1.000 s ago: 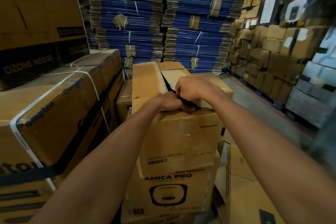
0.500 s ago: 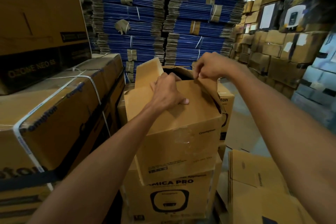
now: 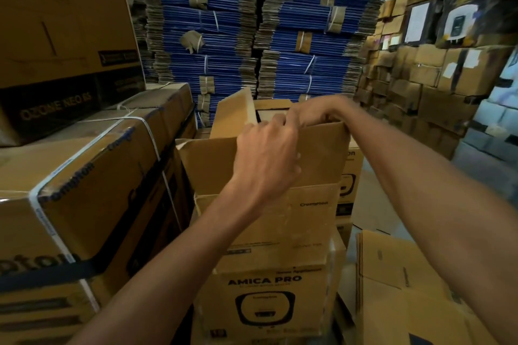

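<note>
A brown cardboard box (image 3: pixel 280 221) stands in front of me on top of another box printed AMICA PRO (image 3: pixel 260 302). Its near flap (image 3: pixel 213 165) stands upright and a far left flap (image 3: pixel 232 112) is raised too. A white sheet or insert (image 3: pixel 270 115) shows inside the opening. My left hand (image 3: pixel 266 157) lies over the upper edge of the near flap, fingers curled at it. My right hand (image 3: pixel 319 112) grips the flap's top edge at the right corner. Both forearms reach in from below.
Strapped brown cartons (image 3: pixel 84 190) are stacked high at my left, with an OZONE NEO box (image 3: pixel 64 36) above. Tall bundles of flat blue cardboard (image 3: pixel 252 31) fill the back. A wall of cartons (image 3: pixel 420 78) rises at the right. Flattened boxes (image 3: pixel 398 288) lie at lower right.
The box top was shut a second ago; the flaps have been lifted. The near flap now stands upright, and both hands have risen with its top edge.
</note>
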